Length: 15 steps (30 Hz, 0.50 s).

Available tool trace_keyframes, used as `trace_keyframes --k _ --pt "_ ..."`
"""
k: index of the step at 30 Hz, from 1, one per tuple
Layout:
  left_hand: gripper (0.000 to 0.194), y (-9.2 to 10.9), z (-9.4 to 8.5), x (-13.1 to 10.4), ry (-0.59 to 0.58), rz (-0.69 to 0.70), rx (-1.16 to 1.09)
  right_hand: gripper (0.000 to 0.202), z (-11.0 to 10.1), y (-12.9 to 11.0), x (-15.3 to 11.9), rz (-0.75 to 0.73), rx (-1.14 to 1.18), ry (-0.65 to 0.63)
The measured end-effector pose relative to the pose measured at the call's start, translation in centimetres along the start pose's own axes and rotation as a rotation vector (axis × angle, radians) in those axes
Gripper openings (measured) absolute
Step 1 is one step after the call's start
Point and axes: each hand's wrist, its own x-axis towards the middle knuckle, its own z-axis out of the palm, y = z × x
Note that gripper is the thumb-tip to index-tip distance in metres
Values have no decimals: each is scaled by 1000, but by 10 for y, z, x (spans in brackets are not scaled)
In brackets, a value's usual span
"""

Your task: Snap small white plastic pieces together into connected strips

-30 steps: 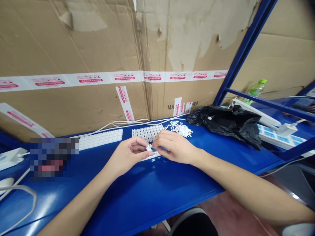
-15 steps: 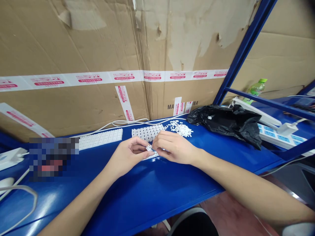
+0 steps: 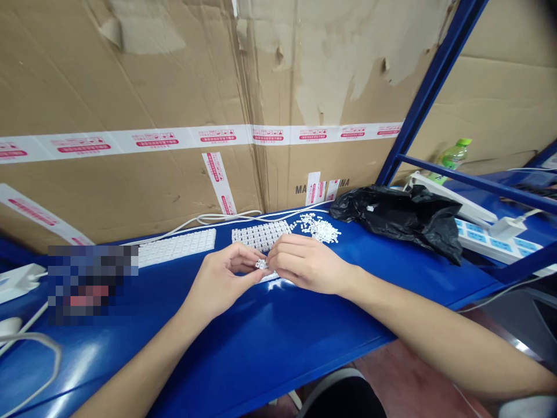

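- Your left grip is pinching the small white piece over the blue table.
- Your right grip is bunched just beside it; can't tell what's in there.
- Probably light, stiff plastic, maybe slick, so I'd pinch the edges and go easy.

Clocked from the centre of view, count one left hand at 7 o'clock, one right hand at 5 o'clock and at least one white part between them. One outer gridded panel at 8 and one inner gridded panel at 7 total two. Count one pile of pieces at 4 (pieces too small to number), one black bag at 3 and one bottle between 2 and 3.
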Motion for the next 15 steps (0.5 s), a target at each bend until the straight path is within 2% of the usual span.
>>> trace_keyframes --k 3,11,15 --pt "27 0 0 1 8 -5 10 14 0 0 -1 0 52 19" --pt "41 5 -2 4 2 -137 -211 12 -1 -6 4 181 242 198" --pt "42 8 -4 5 -23 -88 -246 15 0 -3 4 336 412 261"
